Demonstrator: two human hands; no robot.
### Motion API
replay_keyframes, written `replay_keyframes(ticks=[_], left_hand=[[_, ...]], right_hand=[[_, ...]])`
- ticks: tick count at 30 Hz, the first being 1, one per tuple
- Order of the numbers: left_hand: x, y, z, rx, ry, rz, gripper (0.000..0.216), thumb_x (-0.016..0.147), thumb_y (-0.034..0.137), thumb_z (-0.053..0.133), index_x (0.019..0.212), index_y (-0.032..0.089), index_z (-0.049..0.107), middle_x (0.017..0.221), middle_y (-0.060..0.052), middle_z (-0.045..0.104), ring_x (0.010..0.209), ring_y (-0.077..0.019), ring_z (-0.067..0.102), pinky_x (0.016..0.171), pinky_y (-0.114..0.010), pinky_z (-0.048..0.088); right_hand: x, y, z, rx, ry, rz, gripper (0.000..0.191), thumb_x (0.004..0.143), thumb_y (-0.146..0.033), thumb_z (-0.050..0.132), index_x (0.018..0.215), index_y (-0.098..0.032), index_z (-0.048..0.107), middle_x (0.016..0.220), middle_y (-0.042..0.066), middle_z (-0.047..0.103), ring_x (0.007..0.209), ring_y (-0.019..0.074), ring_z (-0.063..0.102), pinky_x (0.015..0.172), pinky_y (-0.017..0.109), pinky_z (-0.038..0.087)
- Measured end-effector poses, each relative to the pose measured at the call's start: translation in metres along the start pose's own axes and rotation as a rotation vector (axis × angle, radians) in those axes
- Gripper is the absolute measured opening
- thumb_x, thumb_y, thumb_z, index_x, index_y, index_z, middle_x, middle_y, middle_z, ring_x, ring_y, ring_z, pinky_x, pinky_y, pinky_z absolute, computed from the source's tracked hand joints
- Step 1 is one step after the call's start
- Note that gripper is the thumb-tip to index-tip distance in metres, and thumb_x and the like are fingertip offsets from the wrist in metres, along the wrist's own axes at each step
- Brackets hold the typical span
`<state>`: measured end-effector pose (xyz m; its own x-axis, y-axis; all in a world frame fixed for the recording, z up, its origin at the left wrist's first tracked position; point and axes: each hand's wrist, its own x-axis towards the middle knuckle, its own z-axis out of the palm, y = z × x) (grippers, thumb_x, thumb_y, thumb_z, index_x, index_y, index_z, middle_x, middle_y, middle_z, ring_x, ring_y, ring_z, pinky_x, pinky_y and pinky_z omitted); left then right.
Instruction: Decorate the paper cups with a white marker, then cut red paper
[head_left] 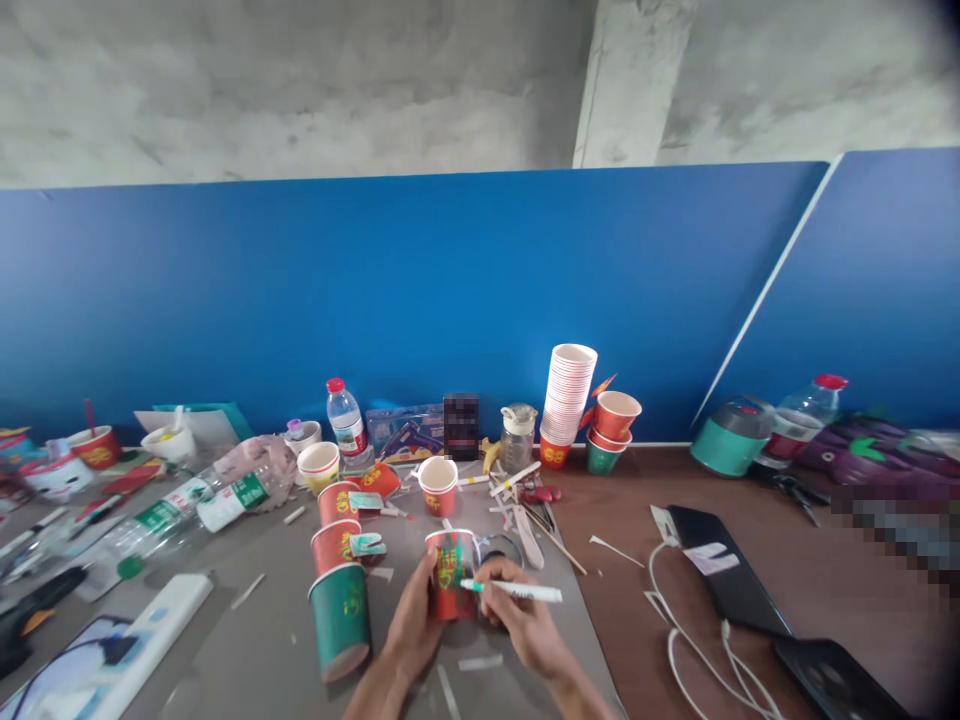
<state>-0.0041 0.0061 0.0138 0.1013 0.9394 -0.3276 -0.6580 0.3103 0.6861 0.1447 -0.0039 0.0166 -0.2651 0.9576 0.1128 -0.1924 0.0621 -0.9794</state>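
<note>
My left hand (415,612) is wrapped around the left side of a red paper cup (444,606) with yellow-green markings. The cup stands upright over the grey mat, close in front of me. In my right hand (519,622) is a white marker (534,592) with a green tip, gripped like a pen. Its tip meets the cup's side, where green marks show. Left of my hands lie a green paper cup (340,622) and red paper cups (335,546) in a row, with small pale green pieces attached to the red ones. Another red cup (439,490) stands just behind.
A tall stack of paper cups (568,395) stands by the blue partition (450,290). Near it are a glass jar (517,440) and a water bottle (346,420). Plastic bottles (232,500) lie left. White cables (667,620) and a black phone (720,560) lie right.
</note>
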Motion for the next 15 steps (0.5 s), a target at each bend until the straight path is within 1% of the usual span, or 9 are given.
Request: replay_keyframes(ticks=[2, 6, 9, 11, 13, 15], left_hand=[[-0.001, 0.000, 0.001, 0.029, -0.006, 0.047, 0.031, 0.070, 0.039, 0.067, 0.086, 0.013, 0.066, 0.073, -0.003, 0.069, 0.064, -0.0150, 0.062, 0.062, -0.026, 0.049], [-0.004, 0.002, 0.004, 0.091, -0.005, 0.094, 0.036, 0.069, 0.037, 0.069, 0.098, 0.015, 0.065, 0.087, -0.006, 0.071, 0.074, -0.0171, 0.065, 0.066, -0.026, 0.050], [-0.005, 0.002, 0.004, 0.121, -0.026, 0.115, 0.038, 0.069, 0.039, 0.069, 0.098, 0.015, 0.065, 0.085, -0.007, 0.071, 0.072, -0.0182, 0.065, 0.065, -0.027, 0.050], [-0.004, 0.001, 0.004, 0.146, -0.028, 0.119, 0.039, 0.067, 0.039, 0.070, 0.097, 0.015, 0.065, 0.086, -0.008, 0.071, 0.072, -0.0189, 0.065, 0.064, -0.027, 0.051], [-0.003, -0.001, 0.002, 0.167, -0.027, 0.117, 0.039, 0.067, 0.039, 0.071, 0.098, 0.015, 0.065, 0.090, -0.009, 0.071, 0.076, -0.0199, 0.066, 0.068, -0.028, 0.051], [-0.003, -0.002, 0.002, 0.180, -0.023, 0.115, 0.041, 0.066, 0.040, 0.071, 0.098, 0.015, 0.065, 0.090, -0.009, 0.071, 0.076, -0.0203, 0.066, 0.069, -0.029, 0.051]], right_hand=[[-0.001, -0.001, -0.001, -0.066, -0.001, -0.036, 0.032, 0.078, -0.049, 0.056, 0.073, -0.017, 0.057, 0.052, -0.005, 0.043, 0.048, 0.0086, 0.034, 0.047, 0.021, 0.026], [-0.004, -0.009, 0.000, -0.231, -0.097, -0.115, 0.029, 0.082, -0.042, 0.051, 0.068, -0.016, 0.058, 0.053, -0.004, 0.043, 0.049, 0.0091, 0.034, 0.047, 0.022, 0.026], [-0.007, -0.013, 0.002, -0.319, -0.071, -0.198, 0.028, 0.084, -0.039, 0.049, 0.072, -0.016, 0.059, 0.058, -0.002, 0.048, 0.053, 0.0103, 0.038, 0.050, 0.023, 0.028], [-0.007, -0.013, 0.002, -0.313, -0.078, -0.201, 0.028, 0.084, -0.039, 0.049, 0.071, -0.016, 0.059, 0.058, -0.002, 0.047, 0.053, 0.0104, 0.038, 0.050, 0.023, 0.028], [-0.006, -0.011, 0.001, -0.278, -0.103, -0.160, 0.029, 0.083, -0.040, 0.050, 0.068, -0.017, 0.057, 0.055, -0.003, 0.043, 0.050, 0.0095, 0.035, 0.047, 0.022, 0.026], [-0.005, -0.007, -0.001, -0.253, -0.087, -0.132, 0.030, 0.083, -0.041, 0.050, 0.066, -0.017, 0.055, 0.054, -0.004, 0.040, 0.049, 0.0091, 0.033, 0.046, 0.022, 0.025]])
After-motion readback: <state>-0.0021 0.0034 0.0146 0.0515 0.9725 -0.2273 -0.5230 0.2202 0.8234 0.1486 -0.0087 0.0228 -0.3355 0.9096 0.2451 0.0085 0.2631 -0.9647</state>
